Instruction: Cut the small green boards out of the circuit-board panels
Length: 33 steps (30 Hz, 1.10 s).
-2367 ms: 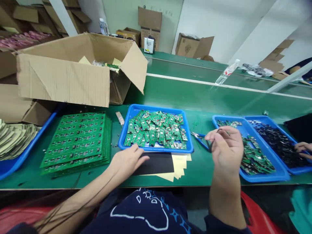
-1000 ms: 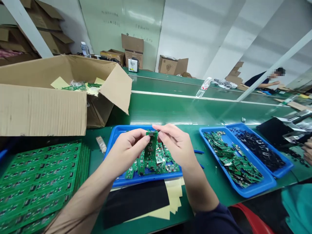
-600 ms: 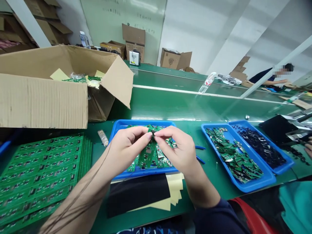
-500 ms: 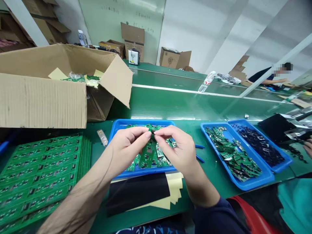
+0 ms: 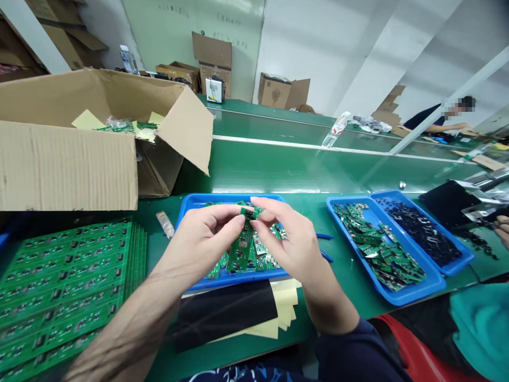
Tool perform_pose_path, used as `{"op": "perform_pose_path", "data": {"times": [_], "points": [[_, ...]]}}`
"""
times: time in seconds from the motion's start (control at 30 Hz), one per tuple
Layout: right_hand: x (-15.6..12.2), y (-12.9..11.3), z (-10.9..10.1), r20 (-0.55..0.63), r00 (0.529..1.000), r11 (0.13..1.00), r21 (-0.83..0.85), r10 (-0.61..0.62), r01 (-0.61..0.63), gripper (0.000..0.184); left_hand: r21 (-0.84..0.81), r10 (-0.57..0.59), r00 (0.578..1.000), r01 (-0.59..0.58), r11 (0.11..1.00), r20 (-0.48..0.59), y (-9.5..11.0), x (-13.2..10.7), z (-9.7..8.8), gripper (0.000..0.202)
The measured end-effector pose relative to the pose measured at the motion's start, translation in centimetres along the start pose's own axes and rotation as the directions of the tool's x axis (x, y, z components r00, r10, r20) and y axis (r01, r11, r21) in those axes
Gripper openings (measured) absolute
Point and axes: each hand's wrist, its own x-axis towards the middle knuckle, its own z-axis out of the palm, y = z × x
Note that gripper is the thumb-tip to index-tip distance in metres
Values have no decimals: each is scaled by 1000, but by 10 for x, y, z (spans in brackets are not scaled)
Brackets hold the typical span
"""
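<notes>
Pinched between the thumb and fingers of my left hand (image 5: 212, 231) is a narrow green circuit board (image 5: 240, 244), held tilted with a dark component at its upper end. My right hand (image 5: 288, 236) is beside that upper end. Its thumb and index finger are apart, with a gap between the tips and nothing visibly gripped. Both hands are over a blue tray (image 5: 191, 200) of loose circuit boards (image 5: 264, 261), partly hidden by the hands and the held board.
Stacked green panels (image 5: 75, 281) lie at left, below a large cardboard box (image 5: 67, 164). Black sheet (image 5: 230, 313) with yellow paper is in front. At right are a blue tray of boards (image 5: 382, 249) and one of black parts (image 5: 423, 228). Another person's hand (image 5: 503, 228) shows at the right edge.
My right thumb and index finger have parted from their pinch at the board's upper end, uncovering the dark component. My left hand keeps its hold. The view has shifted slightly.
</notes>
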Motion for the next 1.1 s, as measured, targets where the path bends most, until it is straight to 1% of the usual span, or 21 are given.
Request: {"op": "perform_pose_path", "data": {"times": [0.1,0.23,0.53,0.7,0.87,1.0,1.1], "points": [[0,1,-1,27,1000,1000,12,-4,4,32,32,18,1000,-18,999,-8,-4,0,0,25],[0,1,-2,27,1000,1000,2,-1,1,32,21,57,998,-57,998,-13,-7,-1,2,23],[1,1,-3,40,999,999,-33,5,-4,31,114,24,1000,-24,993,0,-3,-2,3,27],[1,1,-3,29,1000,998,-62,-13,15,29,145,67,998,-67,987,0,-5,-1,4,28],[2,0,-4,6,1000,995,-95,-14,15,27,133,96,994,-90,987,-42,-9,2,6,30],[3,0,-7,7,1000,993,-118,24,-24,27,109,88,994,-80,991,-69,-7,2,7,29],[2,0,-9,9,999,996,-78,48,-47,28,72,78,993,-72,995,-85,-5,2,9,27]]}}
